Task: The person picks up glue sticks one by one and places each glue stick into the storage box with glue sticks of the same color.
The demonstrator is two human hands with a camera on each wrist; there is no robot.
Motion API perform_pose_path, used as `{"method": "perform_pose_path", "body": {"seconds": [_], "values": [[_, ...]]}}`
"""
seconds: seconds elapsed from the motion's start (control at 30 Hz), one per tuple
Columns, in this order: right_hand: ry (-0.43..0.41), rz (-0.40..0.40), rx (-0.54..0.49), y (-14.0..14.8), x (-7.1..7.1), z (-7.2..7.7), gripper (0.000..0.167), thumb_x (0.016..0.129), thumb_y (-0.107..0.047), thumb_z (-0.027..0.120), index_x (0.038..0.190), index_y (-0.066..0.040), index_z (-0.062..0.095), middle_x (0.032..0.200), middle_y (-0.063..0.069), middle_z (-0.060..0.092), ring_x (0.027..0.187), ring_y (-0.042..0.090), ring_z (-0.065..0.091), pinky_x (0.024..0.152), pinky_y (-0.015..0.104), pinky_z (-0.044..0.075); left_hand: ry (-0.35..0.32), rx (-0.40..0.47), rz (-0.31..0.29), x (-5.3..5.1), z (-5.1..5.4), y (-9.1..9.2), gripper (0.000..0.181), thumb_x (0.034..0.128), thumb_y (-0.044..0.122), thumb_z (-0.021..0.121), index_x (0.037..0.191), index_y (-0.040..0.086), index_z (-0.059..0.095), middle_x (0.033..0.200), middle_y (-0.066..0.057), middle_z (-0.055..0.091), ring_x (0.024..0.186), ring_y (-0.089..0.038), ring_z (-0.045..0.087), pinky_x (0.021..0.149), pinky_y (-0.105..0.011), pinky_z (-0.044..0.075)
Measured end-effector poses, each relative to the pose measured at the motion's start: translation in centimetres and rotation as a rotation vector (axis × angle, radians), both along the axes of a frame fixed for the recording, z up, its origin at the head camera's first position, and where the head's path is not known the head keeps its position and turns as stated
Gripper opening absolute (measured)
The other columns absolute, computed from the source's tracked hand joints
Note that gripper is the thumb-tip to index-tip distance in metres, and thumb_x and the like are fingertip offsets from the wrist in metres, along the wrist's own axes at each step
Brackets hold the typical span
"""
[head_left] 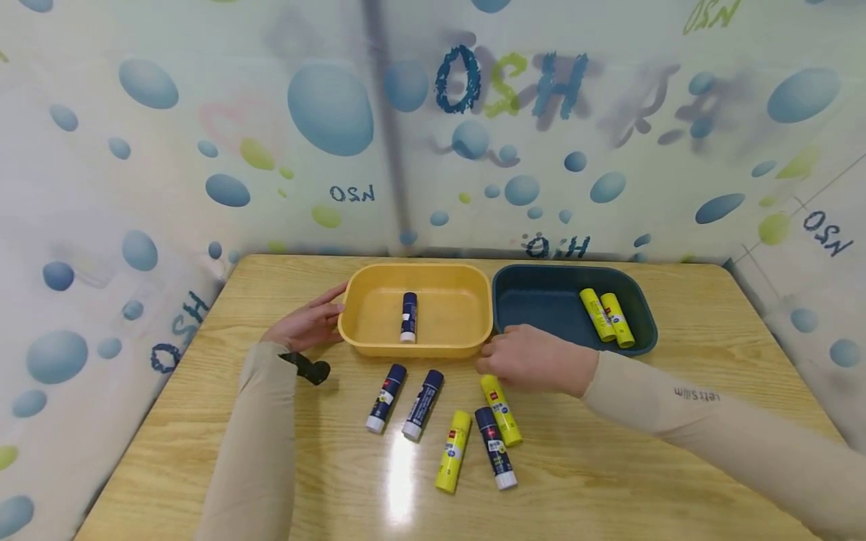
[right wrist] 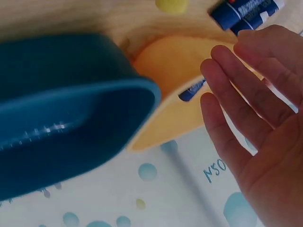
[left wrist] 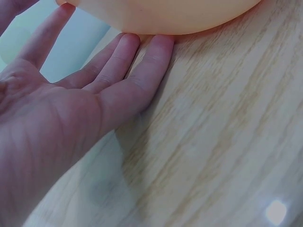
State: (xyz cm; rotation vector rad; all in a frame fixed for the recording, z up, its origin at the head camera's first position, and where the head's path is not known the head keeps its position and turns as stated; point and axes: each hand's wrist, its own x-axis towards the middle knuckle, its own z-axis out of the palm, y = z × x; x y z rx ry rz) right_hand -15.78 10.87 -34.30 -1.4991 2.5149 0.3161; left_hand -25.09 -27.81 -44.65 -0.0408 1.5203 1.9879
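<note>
My left hand (head_left: 307, 321) touches the left end of the yellow bin (head_left: 416, 351) with extended fingertips, as the left wrist view also shows. One navy glue stick (head_left: 409, 317) lies inside that bin. Just in front of where the two bins meet, my right hand (head_left: 531, 359) hovers near the top of a yellow glue stick (head_left: 501, 409); the right wrist view shows its fingers (right wrist: 227, 75) loosely bent, holding nothing. Two yellow glue sticks, one of them here (head_left: 598, 314), lie in the dark blue bin (head_left: 541, 272).
On the wooden table (head_left: 325, 466) before the bins lie a navy glue stick (head_left: 386, 398), another navy glue stick (head_left: 422, 404), a yellow glue stick (head_left: 453, 451) and a third navy glue stick (head_left: 496, 448). A patterned curtain (head_left: 264, 203) hangs behind the table.
</note>
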Motion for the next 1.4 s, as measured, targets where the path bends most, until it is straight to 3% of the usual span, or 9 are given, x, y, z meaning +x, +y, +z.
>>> {"method": "perform_pose_path", "body": {"seconds": [0.23, 0.47, 0.7, 0.87, 1.0, 1.17, 1.3, 1.4], "values": [[0.010, -0.040, 0.032, 0.5, 0.6, -2.2, 0.016, 0.087, -0.018, 0.074, 0.102, -0.016, 0.072, 0.087, -0.003, 0.066, 0.070, 0.012, 0.053, 0.065, 0.025, 0.043, -0.011, 0.000, 0.006, 0.0, 0.3, 0.1, 0.058, 0.1052, 0.013, 0.041, 0.157, 0.025, 0.016, 0.144, -0.008, 0.036, 0.115, -0.017, 0.050, 0.090, -0.041, 0.046], [0.070, -0.062, -0.020, 1.1, 1.2, -4.4, 0.013, 0.086, -0.023, 0.074, 0.096, -0.015, 0.070, 0.080, -0.002, 0.065, 0.068, 0.012, 0.057, 0.059, 0.025, 0.043, -0.011, -0.004, -0.008, 0.1, 0.3, 0.1, 0.059, 0.1058, 0.013, 0.039, 0.157, 0.026, 0.013, 0.151, -0.011, 0.026, 0.117, -0.018, 0.047, 0.091, -0.041, 0.045], [0.120, -0.095, -0.141, 1.5, 1.6, -5.4, 0.017, 0.087, -0.030, 0.072, 0.084, -0.015, 0.064, 0.071, -0.002, 0.061, 0.063, 0.014, 0.056, 0.053, 0.026, 0.041, -0.011, -0.003, -0.002, 0.1, 0.2, 0.1, 0.058, 0.1059, 0.013, 0.038, 0.157, 0.026, 0.014, 0.150, -0.010, 0.028, 0.117, -0.018, 0.047, 0.091, -0.041, 0.045], [0.136, -0.152, -0.158, 1.6, 1.9, -5.9, 0.021, 0.088, -0.032, 0.070, 0.081, -0.013, 0.064, 0.067, 0.000, 0.058, 0.057, 0.015, 0.053, 0.050, 0.026, 0.041, -0.005, -0.006, -0.001, 0.1, 0.1, 0.0, 0.057, 0.1060, 0.013, 0.038, 0.157, 0.026, 0.014, 0.147, -0.010, 0.032, 0.116, -0.017, 0.049, 0.091, -0.041, 0.046], [0.121, -0.211, -0.133, 1.7, 2.2, -6.3, 0.026, 0.089, -0.037, 0.068, 0.084, -0.012, 0.066, 0.067, -0.001, 0.057, 0.054, 0.013, 0.050, 0.050, 0.026, 0.040, -0.006, -0.002, -0.006, 0.1, 0.2, 0.1, 0.059, 0.1058, 0.014, 0.039, 0.157, 0.026, 0.013, 0.150, -0.010, 0.029, 0.116, -0.017, 0.049, 0.091, -0.041, 0.046], [0.083, -0.288, -0.137, 1.4, 2.4, -6.5, 0.028, 0.088, -0.037, 0.068, 0.077, -0.011, 0.063, 0.060, -0.003, 0.049, 0.049, 0.011, 0.041, 0.044, 0.025, 0.033, 0.004, -0.004, -0.019, 0.0, 0.2, 0.1, 0.058, 0.1062, 0.014, 0.037, 0.157, 0.026, 0.012, 0.152, -0.011, 0.024, 0.118, -0.017, 0.047, 0.091, -0.040, 0.046], [-0.020, -0.411, -0.129, 1.0, 2.5, -6.6, 0.031, 0.088, -0.038, 0.067, 0.072, -0.012, 0.059, 0.056, -0.004, 0.044, 0.045, 0.011, 0.039, 0.043, 0.024, 0.028, 0.010, -0.008, -0.023, -0.1, 0.1, 0.0, 0.058, 0.1060, 0.014, 0.038, 0.157, 0.026, 0.013, 0.151, -0.010, 0.026, 0.118, -0.017, 0.047, 0.091, -0.040, 0.046], [-0.104, -0.511, -0.114, 0.7, 2.6, -6.8, 0.031, 0.088, -0.041, 0.066, 0.075, -0.013, 0.060, 0.057, -0.004, 0.045, 0.046, 0.011, 0.042, 0.043, 0.025, 0.031, -0.001, -0.006, -0.013, -0.1, 0.1, 0.0, 0.058, 0.1055, 0.014, 0.040, 0.157, 0.025, 0.015, 0.146, -0.007, 0.034, 0.116, -0.017, 0.049, 0.091, -0.041, 0.046]]}}
